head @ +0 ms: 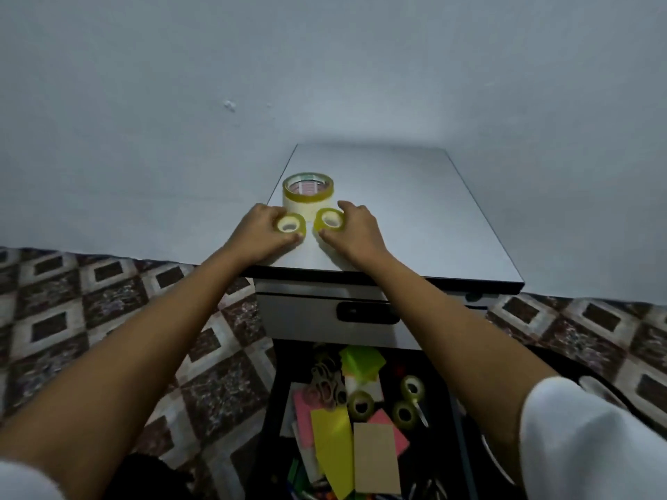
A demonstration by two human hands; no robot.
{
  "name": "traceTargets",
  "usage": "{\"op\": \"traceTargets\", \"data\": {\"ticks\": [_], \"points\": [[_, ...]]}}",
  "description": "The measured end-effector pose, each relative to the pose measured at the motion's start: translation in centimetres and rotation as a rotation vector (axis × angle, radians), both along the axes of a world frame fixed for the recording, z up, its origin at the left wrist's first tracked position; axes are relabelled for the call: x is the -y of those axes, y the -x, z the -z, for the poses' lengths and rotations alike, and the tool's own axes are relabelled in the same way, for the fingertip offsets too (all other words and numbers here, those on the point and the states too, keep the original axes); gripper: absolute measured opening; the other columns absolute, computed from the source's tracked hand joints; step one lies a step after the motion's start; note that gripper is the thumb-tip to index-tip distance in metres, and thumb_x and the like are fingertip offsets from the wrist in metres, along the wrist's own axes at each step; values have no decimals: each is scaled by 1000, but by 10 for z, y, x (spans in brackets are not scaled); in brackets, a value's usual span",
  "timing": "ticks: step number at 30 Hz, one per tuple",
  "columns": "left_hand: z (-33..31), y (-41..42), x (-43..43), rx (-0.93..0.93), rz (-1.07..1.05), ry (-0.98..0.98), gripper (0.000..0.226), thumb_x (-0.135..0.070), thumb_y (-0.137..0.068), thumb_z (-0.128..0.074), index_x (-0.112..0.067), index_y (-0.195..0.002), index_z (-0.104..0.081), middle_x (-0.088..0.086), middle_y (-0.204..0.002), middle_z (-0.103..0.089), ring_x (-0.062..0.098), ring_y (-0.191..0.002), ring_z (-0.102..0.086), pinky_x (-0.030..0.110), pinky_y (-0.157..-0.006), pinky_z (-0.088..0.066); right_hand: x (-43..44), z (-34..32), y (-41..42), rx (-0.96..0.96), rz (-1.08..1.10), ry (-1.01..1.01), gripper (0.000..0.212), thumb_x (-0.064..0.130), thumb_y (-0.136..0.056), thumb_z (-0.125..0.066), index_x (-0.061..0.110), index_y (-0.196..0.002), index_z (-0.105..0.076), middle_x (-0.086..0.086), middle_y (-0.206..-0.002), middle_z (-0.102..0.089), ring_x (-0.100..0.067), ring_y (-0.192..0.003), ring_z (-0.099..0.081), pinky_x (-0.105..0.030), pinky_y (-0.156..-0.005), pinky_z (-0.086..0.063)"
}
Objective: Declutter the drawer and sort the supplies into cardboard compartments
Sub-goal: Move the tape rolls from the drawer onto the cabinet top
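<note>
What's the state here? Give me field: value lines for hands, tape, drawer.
left hand: grips left small tape roll
right hand: grips right small tape roll
roll contact: at the cabinet top; resting or just above, cannot tell
large tape roll: flat on the cabinet top, just behind both small rolls
open drawer: holds three spare tape rolls, scissors, coloured paper pads
upper drawer: closed
cardboard compartments: not in view
</note>
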State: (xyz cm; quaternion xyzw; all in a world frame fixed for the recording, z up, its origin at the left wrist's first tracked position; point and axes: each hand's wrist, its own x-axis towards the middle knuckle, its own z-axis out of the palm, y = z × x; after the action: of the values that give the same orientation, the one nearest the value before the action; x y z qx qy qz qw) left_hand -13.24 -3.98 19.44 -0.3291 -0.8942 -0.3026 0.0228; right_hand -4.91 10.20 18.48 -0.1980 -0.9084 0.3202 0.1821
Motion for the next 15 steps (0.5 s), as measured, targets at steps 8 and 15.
{"op": "traceTargets", "data": {"ticks": [8,15], "points": [[14,22,-4,98,-59,-57,64,-34,-81,-69,-12,-137,-45,10,-129,-57,23,-112,-56,24,-86,-40,9,17,27,29,43,-131,42,32,-84,-57,11,-119,-52,-15,-115,-56,-34,-106,-53,-41,-86,-47],[19,10,1,29,-51,-112,68,-29,-82,-69,-14,-141,-39,14,-141,-39,27,-131,-38,31,-105,-32,8,8,-1,-37,-16,-24,63,28,-85,-64,11,-140,-38,-16,-135,-43,-28,-124,-42,-31,-101,-35]]}}
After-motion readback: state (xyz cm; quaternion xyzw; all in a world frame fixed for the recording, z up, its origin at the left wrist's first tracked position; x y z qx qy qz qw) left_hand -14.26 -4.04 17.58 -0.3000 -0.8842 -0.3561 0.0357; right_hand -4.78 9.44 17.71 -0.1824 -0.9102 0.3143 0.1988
